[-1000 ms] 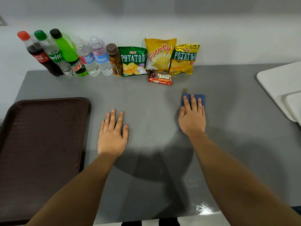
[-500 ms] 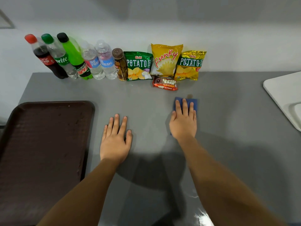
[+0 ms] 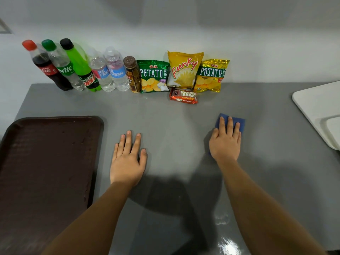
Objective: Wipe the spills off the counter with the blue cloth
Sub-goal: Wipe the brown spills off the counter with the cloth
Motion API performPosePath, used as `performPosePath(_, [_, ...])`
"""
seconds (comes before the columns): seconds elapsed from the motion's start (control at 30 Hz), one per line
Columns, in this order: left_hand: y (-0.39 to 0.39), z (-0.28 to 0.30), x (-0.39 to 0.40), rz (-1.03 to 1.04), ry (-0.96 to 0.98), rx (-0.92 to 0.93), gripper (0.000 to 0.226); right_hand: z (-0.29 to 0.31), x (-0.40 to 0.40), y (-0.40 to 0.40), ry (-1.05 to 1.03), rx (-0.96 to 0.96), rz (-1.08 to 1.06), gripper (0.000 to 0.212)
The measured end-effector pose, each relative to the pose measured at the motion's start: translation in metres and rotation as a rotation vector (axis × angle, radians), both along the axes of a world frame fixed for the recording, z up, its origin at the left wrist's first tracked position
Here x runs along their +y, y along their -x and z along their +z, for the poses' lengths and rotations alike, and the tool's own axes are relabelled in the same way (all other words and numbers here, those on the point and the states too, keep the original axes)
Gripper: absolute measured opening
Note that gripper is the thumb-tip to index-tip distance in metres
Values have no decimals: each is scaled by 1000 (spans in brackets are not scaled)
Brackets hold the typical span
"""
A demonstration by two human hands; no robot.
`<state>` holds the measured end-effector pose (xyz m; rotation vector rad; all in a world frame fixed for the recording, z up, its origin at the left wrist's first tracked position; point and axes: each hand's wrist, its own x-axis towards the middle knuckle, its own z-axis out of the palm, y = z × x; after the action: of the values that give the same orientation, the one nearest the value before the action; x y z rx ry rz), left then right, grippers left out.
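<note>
The blue cloth [image 3: 239,122] lies flat on the grey counter [image 3: 174,124], right of centre. My right hand [image 3: 225,142] presses down on it with flat fingers and covers most of it; only the far and right edges show. My left hand [image 3: 127,159] rests palm down on the bare counter to the left, holding nothing. A wet, shiny smear [image 3: 221,219] sits on the counter beside my right forearm, with more glare near the front edge [image 3: 228,244].
A dark brown tray [image 3: 55,119] fills the left side. Several drink bottles [image 3: 79,70], three chip bags [image 3: 184,70] and a snack bar [image 3: 183,97] line the back wall. A white board [image 3: 316,103] lies at the right edge.
My right hand slid the cloth left, then back to the right across the counter. My left hand stayed in place.
</note>
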<state>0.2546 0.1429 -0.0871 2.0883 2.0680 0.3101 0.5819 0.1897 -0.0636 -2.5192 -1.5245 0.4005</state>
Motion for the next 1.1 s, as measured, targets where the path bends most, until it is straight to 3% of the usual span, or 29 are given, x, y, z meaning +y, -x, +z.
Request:
performPosePath(0.17, [-1,0,0,2,0,13,63,-3,-51,57,-42,-61,64,59])
performPosePath(0.27, [0,-3,0,-1,-8,20,62,-4,-35,69,-36,-67,178,58])
performPosePath(0.4, [2,-6,0,3,-25,23,62,-4,16,46,-1,-40,270,58])
performPosePath(0.57, [2,-6,0,3,-37,6,61,-5,38,-3,27,-29,210,58])
performPosePath(0.83, [0,5,-2,-19,-7,-19,60,-5,-61,-31,40,-73,134,59])
performPosePath(1.1, [-3,22,-1,-6,-12,-155,54,-5,-175,57,9,-69,226,60])
